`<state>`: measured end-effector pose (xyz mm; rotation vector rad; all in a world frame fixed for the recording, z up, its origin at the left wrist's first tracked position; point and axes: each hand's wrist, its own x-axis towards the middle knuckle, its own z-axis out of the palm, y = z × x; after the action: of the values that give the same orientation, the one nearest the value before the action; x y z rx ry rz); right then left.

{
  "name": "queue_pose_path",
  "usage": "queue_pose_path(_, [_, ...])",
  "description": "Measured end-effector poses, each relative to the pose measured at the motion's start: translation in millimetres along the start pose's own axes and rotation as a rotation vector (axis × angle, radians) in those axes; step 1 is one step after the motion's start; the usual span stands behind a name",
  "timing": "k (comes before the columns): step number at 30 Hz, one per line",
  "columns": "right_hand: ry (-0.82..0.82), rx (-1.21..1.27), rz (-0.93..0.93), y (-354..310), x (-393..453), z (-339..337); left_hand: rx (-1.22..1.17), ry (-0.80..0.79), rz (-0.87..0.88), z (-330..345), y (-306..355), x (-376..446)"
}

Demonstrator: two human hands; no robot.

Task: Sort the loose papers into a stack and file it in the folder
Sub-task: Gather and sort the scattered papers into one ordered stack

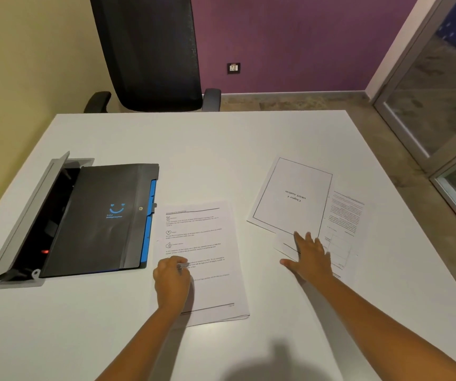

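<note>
Folder (103, 218) beside stack (202, 259) — closed.

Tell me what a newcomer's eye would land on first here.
The black folder with a blue smiley, lying closed at the white table's left. Next, the left hand pressing a paper stack at centre, and the right hand flat on loose papers scattered to the right.

The table (221, 149) is plain white. On it the folder (103, 218) is black with a blue smiley mark and bright blue tabs along one edge. The stack of papers (207, 251) is white with black print, and the loose sheet (292, 196) is white with a thin black border. Behind, the chair (150, 50) is black mesh, one wall (290, 37) purple, the other pale yellow.
</note>
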<state>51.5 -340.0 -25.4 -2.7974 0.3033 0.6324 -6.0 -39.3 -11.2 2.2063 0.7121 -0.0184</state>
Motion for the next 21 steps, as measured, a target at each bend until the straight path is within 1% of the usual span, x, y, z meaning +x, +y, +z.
queue_pose_path(7, [0.117, -0.066, -0.026, -5, -16, 8, -0.004, -0.011, -0.001, -1, -1, -1])
queue_pose_path(12, [0.192, -0.156, -0.055, -5, -18, 8, -0.006, -0.031, 0.014, -3, -3, -1])
queue_pose_path(15, [0.217, -0.116, -0.052, 6, -14, 1, 0.006, -0.057, 0.013, -4, -5, -2])
queue_pose_path(19, [0.229, 0.023, -0.035, 13, -10, -11, -0.008, -0.091, 0.029, -5, -9, -2])
queue_pose_path(21, [0.265, 0.067, -0.044, 13, -13, -15, -0.032, -0.106, 0.031, -5, -11, 1])
